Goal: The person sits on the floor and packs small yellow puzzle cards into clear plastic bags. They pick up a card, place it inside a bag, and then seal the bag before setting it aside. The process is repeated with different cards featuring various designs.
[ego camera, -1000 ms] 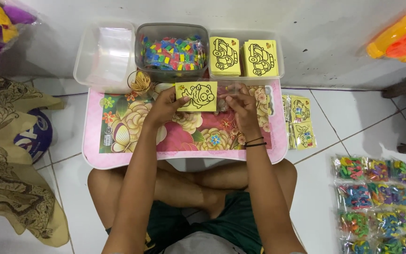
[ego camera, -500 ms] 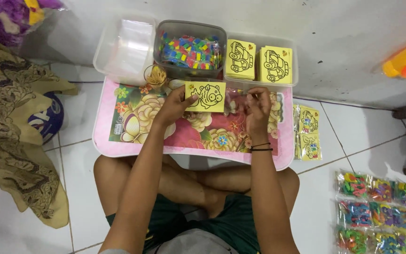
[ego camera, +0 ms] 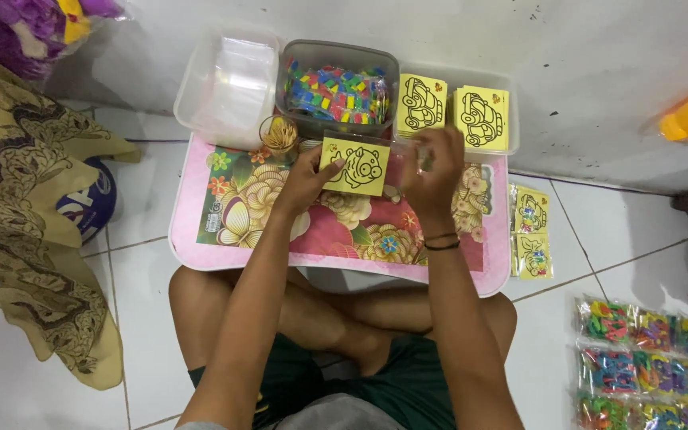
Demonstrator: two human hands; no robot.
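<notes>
1. Since a second ago the right hand [ego camera: 433, 171] has risen from the tray toward the bins; the card [ego camera: 355, 166] stays put.
2. The left hand [ego camera: 306, 179] pinches the card's left edge over the pink tray [ego camera: 201, 239].
3. Right fingers look curled on something small and clear; I cannot tell what.
4. The card looks light, thin and bendy: edges are the place to grip.

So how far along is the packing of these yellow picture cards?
Done, it seems: filled clear packets lie on the floor beside the pink flowered tray table, more bagged colourful packs further right. In hand: the left hand holds a yellow pig card; the right hand pinches something clear, unclear what. Left: two stacks of yellow car cards in the tub.
</notes>
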